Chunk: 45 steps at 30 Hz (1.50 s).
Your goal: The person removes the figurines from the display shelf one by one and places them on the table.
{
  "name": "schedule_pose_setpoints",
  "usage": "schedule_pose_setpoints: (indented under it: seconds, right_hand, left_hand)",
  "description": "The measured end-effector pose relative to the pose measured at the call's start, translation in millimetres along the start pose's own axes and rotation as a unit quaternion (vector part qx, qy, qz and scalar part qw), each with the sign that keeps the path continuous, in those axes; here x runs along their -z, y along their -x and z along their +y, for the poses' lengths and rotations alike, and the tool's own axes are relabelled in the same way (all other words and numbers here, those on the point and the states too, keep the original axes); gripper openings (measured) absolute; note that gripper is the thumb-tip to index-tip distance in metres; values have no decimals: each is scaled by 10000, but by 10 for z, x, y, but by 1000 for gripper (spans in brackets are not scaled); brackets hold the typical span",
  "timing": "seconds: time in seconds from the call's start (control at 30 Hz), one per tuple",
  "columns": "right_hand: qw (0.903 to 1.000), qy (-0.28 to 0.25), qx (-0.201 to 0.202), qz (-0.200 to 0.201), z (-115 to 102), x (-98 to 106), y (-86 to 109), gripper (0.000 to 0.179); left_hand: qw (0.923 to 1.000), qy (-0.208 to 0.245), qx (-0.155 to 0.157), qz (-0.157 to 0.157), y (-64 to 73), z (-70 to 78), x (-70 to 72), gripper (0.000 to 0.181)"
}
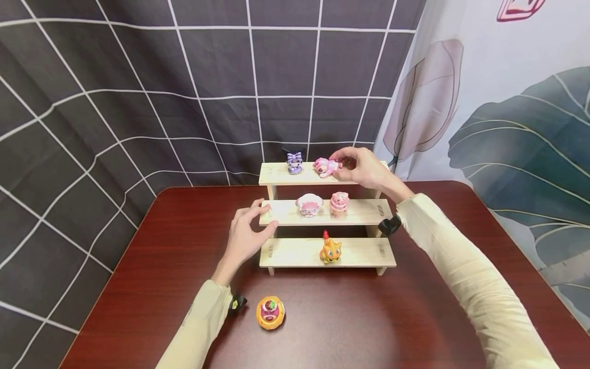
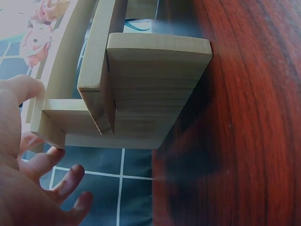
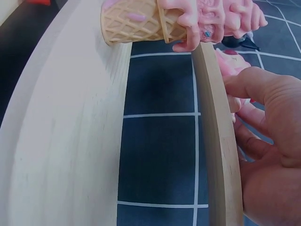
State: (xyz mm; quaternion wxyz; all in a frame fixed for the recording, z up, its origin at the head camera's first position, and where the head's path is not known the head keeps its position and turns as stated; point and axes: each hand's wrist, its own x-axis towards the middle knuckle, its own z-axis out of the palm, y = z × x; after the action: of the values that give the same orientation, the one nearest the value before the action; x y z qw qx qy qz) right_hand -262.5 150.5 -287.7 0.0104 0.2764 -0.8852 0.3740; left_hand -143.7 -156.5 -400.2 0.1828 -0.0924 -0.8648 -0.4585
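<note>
My right hand (image 1: 361,166) pinches a pink figurine (image 1: 324,167) that lies tilted sideways over the top tier of a three-tier wooden display stand (image 1: 295,259). In the right wrist view, thumb and fingers close around its lower end, and the hand (image 3: 268,136) hides part of it. To its left, a purple figurine with a bow (image 1: 294,163) stands upright on the same tier. My left hand (image 1: 246,230) grips the left end of the middle tier. In the left wrist view, its thumb and fingers straddle that plank end, the remaining fingers spread.
The middle tier carries a white-and-pink figurine (image 1: 309,205) and a pink ice-cream-cone figurine (image 1: 339,204). An orange figurine with a red tail tip (image 1: 331,250) sits on the bottom tier. A round orange tart-like toy (image 1: 270,313) lies on the red-brown table (image 1: 350,323), near the left sleeve.
</note>
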Motion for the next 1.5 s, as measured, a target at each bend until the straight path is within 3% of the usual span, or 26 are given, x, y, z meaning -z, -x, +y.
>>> schedule_pose_setpoints:
  seconds: [0.57, 1.13, 1.5]
  right_hand:
    - [9998, -62, 127, 117, -75, 36, 91, 34]
    - [9983, -22, 533, 214, -189, 93, 199, 32]
    - [9980, -248, 549, 181, -277, 116, 330, 31]
  left_hand:
    - [10000, 36, -54, 27, -4, 0, 0, 44]
    - [10000, 4, -11, 16, 0, 23, 10, 44]
    - [10000, -33, 35, 5, 8, 34, 18, 44]
